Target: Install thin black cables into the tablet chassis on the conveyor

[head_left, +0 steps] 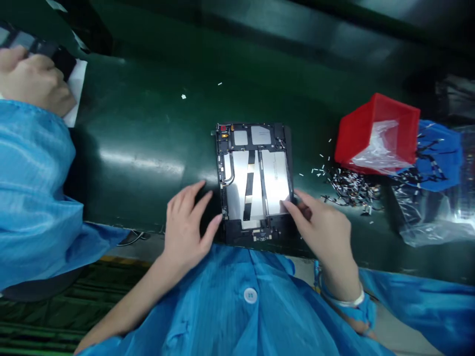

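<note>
An opened tablet (pixel 256 178) lies flat on the dark green belt (pixel 148 138), its silver battery panels and black frame showing. My left hand (pixel 187 222) rests beside its lower left corner, fingers spread and the fingertips touching the frame's left edge. My right hand (pixel 321 225) is at the lower right corner, fingers drawn together in a pinch against the right edge of the frame. I cannot make out anything between those fingertips.
A red plastic bin (pixel 378 133) lined with clear film stands tipped at the right, with several small black parts (pixel 351 185) scattered before it and blue and clear bags (pixel 438 158) behind. At far left a co-worker's hand (pixel 33 81) and blue sleeve (pixel 33 188) work over a white sheet.
</note>
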The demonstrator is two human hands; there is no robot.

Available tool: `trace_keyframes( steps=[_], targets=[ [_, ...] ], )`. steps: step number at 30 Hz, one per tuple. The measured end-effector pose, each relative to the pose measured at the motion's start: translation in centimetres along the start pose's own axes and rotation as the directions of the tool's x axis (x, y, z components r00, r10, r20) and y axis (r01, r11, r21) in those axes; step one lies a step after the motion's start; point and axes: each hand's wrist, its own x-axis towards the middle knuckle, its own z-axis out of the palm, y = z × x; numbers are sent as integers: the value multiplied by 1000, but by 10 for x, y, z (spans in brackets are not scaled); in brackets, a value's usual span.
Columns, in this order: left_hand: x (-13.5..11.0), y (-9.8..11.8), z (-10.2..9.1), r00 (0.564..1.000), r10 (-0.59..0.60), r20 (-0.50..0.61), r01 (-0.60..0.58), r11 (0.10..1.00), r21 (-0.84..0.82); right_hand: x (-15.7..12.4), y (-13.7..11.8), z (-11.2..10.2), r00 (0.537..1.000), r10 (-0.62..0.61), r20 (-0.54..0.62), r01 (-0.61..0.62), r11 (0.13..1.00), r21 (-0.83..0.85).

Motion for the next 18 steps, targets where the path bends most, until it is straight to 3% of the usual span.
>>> trace_keyframes(
  steps=[4, 6, 8, 9, 11, 14, 16, 18],
  targets=[
    [-12, 13, 7, 992, -97, 86, 118, 950, -288, 3, -6, 1, 992, 93, 88, -114, 956, 270],
    [-2, 12, 3, 971, -188, 146, 238, 803, -547, 7, -5, -6, 983, 107, 147, -166, 858, 486],
    [20, 7, -4, 940, -240, 241, 338, 579, -742, 8, 2, -16, 984, 112, 141, -177, 737, 652],
    [34, 3, -6, 927, -249, 280, 369, 486, -792, 6, 9, -21, 985, 146, 93, -170, 697, 696],
    [70, -5, -6, 917, -258, 304, 388, 401, -830, -5, 26, -29, 955, 290, -69, -156, 684, 713],
    [137, -25, 8, 931, -282, 230, 335, 416, -846, -33, 56, -31, 848, 469, -248, -231, 746, 624],
    [189, -48, 23, 941, -287, 182, 311, 511, -801, -51, 72, -26, 840, 488, -238, -308, 789, 532],
    [246, -77, 39, 949, -275, 154, 297, 619, -727, -63, 83, -22, 860, 469, -201, -353, 832, 428]
  ],
)
